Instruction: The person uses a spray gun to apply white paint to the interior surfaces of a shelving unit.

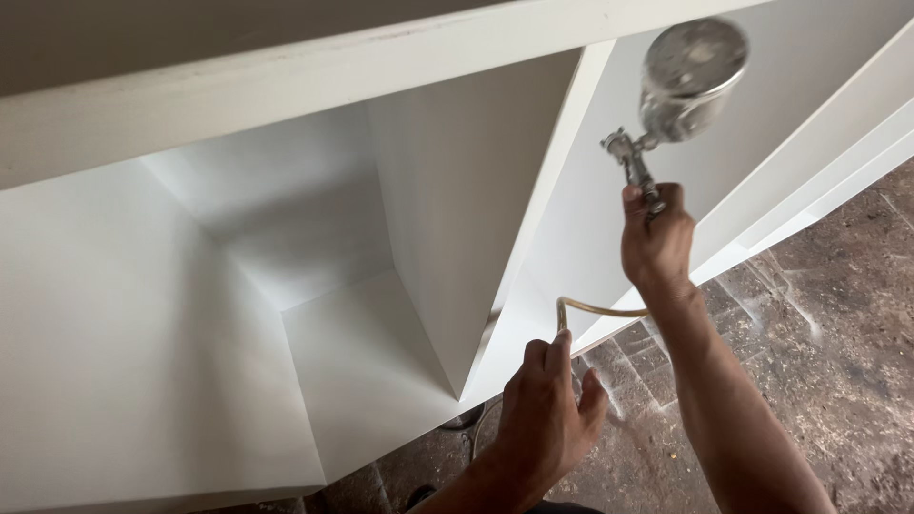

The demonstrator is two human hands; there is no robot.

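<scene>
In your right hand (657,243), the grip is closed tight around the handle of the spray gun (666,114), its shiny cup up top so paint can run down. Your left hand (547,414) pinches the yellow hose (595,309), holding it off the white cabinet (286,286), above the brick floor (838,314).

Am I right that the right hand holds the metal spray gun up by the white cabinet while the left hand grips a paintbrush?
Not quite. The head view shows the left hand gripping the yellowish hose, not a paintbrush. The right hand does hold the spray gun up by the white cabinet.
</scene>
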